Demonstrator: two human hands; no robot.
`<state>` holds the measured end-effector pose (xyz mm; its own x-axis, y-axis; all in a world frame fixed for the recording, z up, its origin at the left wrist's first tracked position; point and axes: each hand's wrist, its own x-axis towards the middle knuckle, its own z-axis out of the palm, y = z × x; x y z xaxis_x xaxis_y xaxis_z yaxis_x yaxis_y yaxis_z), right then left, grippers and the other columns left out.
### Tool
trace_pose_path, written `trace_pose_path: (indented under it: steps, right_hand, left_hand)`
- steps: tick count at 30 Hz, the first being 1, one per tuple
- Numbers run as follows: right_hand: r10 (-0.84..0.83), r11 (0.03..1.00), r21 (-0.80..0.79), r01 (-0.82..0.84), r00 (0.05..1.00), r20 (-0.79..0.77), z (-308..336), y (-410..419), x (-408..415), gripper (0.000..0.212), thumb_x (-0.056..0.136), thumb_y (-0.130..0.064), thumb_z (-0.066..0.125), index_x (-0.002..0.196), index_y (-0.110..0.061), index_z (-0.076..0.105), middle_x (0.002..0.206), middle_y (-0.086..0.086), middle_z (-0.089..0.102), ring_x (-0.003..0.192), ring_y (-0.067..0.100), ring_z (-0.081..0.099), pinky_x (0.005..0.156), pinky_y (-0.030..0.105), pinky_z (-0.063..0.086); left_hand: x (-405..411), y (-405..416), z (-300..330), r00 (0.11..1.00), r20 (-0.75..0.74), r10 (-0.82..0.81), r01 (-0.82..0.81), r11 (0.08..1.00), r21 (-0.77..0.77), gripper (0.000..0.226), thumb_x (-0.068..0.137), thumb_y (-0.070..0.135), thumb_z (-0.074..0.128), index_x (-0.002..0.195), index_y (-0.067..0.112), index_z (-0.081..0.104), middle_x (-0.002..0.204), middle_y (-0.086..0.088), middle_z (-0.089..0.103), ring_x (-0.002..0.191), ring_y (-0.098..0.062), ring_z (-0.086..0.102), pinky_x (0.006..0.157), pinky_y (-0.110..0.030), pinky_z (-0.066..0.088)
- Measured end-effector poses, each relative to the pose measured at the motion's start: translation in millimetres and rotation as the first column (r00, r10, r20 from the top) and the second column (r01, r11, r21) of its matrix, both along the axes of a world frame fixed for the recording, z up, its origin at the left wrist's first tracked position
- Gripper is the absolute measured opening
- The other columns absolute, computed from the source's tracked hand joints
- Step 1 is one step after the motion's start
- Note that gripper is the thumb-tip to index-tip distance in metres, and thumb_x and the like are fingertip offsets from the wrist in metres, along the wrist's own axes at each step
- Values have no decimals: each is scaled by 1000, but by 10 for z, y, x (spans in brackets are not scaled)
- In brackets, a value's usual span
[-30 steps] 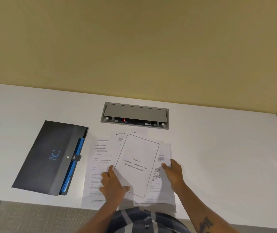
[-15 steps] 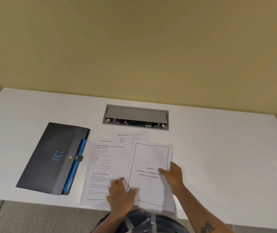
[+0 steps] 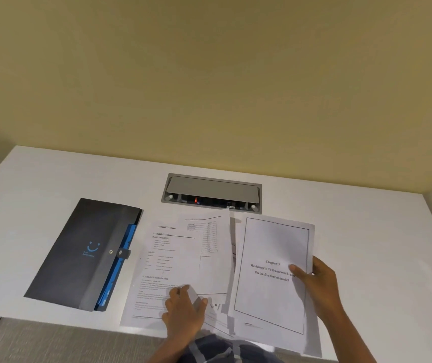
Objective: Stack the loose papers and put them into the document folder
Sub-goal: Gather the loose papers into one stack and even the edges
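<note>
table [image 3: 367, 231]: white, yellow wall behind
folder [image 3: 78, 255]: dark, snapped closed, left of papers
left hand [image 3: 184, 311]: fingers flat on loose sheets [image 3: 175, 258]
right hand [image 3: 319, 286]: pinching title-page stack [image 3: 272, 271]

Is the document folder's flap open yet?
No, the document folder lies closed on the desk, its snap tab fastened.

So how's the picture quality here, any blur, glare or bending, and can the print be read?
Head view: soft, even light, no glare; wide-angle lens bends the white desk edges; the title page heading reads "Chapter 3", the other sheets' small print is too soft; shirt at bottom is smeared.
</note>
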<state>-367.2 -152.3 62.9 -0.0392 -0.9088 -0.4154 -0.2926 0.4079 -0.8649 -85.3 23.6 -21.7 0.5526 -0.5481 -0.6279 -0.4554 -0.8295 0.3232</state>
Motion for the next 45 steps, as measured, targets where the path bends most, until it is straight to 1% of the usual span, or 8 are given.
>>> trace_pose_path:
  steps: [7,10,14,18,21,26,36,45]
  right_hand:
    - [-76,996,-23,82,977,199,339,-147,-253,34,82,-13,90,112,-26,81,105,1,85,92,19,83,68,22,63]
    - [-62,997,-27,73,951,302,399,-169,-152,39,81,-9,89,117,-21,79,112,7,83,97,24,82,72,26,64]
    - [-4,1000,-25,14,930,368,391,-129,163,42,81,-4,88,119,-18,77,116,11,82,102,31,81,78,33,66]
    - [20,999,-32,-8,924,382,352,-54,532,46,81,2,87,117,-25,77,116,7,82,103,29,81,77,31,67]
    - [20,999,-55,2,918,395,361,-9,779,48,82,1,87,119,-29,74,117,1,82,105,22,80,78,28,67]
    - [-4,994,-98,45,924,382,332,108,1047,52,85,-5,86,122,-38,70,116,-7,81,102,11,79,77,23,65]
    - [94,992,-95,-78,978,187,-64,420,1222,39,90,-16,83,109,-46,69,109,-14,76,106,8,71,78,21,62]
    - [157,988,-19,-156,977,144,30,369,1450,43,90,-23,83,97,-64,73,100,-31,78,94,-7,75,62,12,61]
  left_hand:
    - [50,-231,237,987,-141,83,-98,990,-100,68,92,71,48,146,29,47,148,2,54,135,-24,54,110,-49,43]
    - [101,-479,596,808,-572,142,-327,916,-234,62,87,78,47,130,36,60,117,14,76,111,-11,72,100,-38,51]
    - [206,-838,1009,636,-769,68,-405,877,-257,65,82,82,47,128,39,66,115,16,79,106,-7,75,101,-34,55]
    - [314,-1024,1251,716,-697,-45,-306,877,-371,53,76,84,61,117,51,64,120,29,70,119,1,62,104,-27,48]
    - [344,-1084,1282,820,-570,-62,-288,816,-502,25,92,47,70,116,51,62,122,24,71,121,-5,65,104,-33,54]
    - [360,-992,1272,830,-557,28,-409,710,-573,41,101,29,63,113,68,56,114,29,72,109,2,69,80,-18,60]
    - [341,-583,869,875,-460,147,-382,794,-473,63,99,38,63,154,40,33,157,6,48,145,-23,46,120,-52,41]
    - [659,-575,848,884,-436,170,-384,796,-468,81,83,67,63,153,33,40,148,0,58,133,-28,59,109,-56,52]
